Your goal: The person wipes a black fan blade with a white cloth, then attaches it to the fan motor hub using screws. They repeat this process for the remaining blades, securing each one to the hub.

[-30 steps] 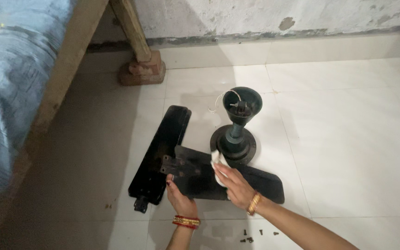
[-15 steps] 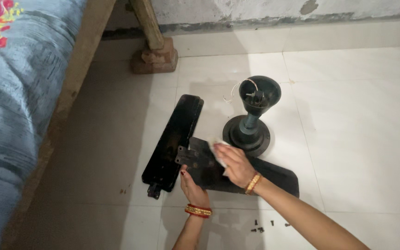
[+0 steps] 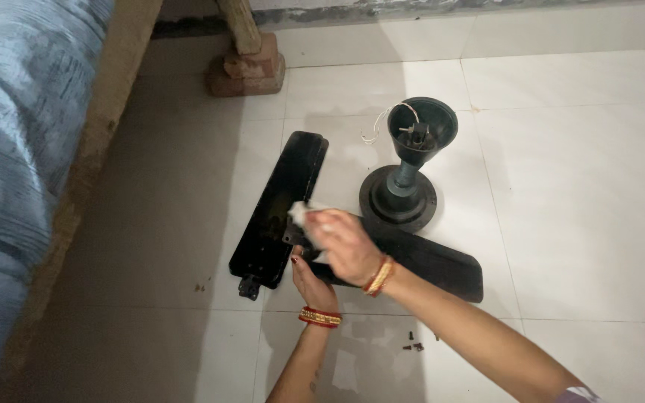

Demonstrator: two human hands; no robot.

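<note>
A wooden bed leg [image 3: 242, 26] on a brick block [image 3: 246, 73] stands at the upper left, and the dark fan motor [image 3: 407, 173] sits upright at center on the white tile floor [image 3: 576, 186]. 2 black fan blades [image 3: 281, 209] lie at center-left, overlapping, and a few small screws [image 3: 412, 345] lie below. The right hand [image 3: 343, 246] reaches in from lower right, fingers closed on a white cloth [image 3: 300, 214] pressed to the lower blade [image 3: 427, 261]. The left hand [image 3: 306, 282] steadies that blade's near edge; its grip is hidden.

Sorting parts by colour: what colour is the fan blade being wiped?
Black, seen in the head view: the fan blade under the right hand.
</note>
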